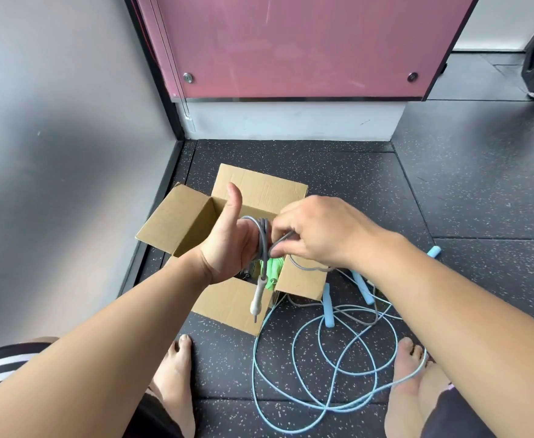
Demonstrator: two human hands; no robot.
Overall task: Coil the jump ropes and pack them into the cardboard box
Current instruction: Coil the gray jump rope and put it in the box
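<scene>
Over the cardboard box (177, 216), left hand (227, 245) and right hand (319, 232) grip the grey rope (262, 238), handle (257, 298) hanging down.

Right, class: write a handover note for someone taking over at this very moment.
Left hand: thumb up, grey rope wound round it, one handle dangling below.
Right hand: pinches the grey rope.
Box: open on the floor, green rope inside.
Done: green rope packed.
To do: finish the grey coil, pack it, then coil and pack the blue rope loose on the floor.
</scene>
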